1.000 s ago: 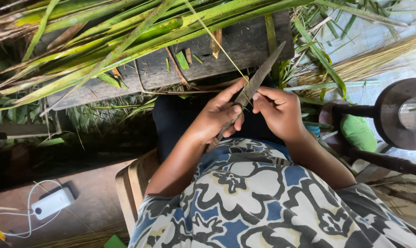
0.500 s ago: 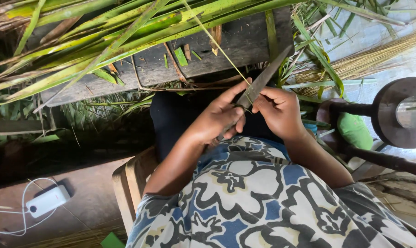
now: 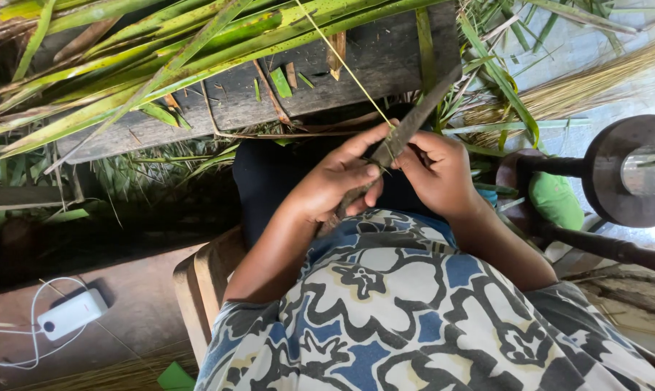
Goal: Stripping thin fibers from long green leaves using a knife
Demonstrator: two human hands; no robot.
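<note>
Two hands (image 3: 385, 177) grip one knife (image 3: 407, 130), one leaf-rib (image 3: 342, 65)

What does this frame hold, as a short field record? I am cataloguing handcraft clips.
left hand: left hand grips the long dark blade low down
right hand: right hand pinches a thin pale leaf strip against the blade
strip: runs up and away over the wooden plank
on the plank: long green leaves and cut scraps
lower left: white power bank with cable
right: dark round wheel on a stand
</note>
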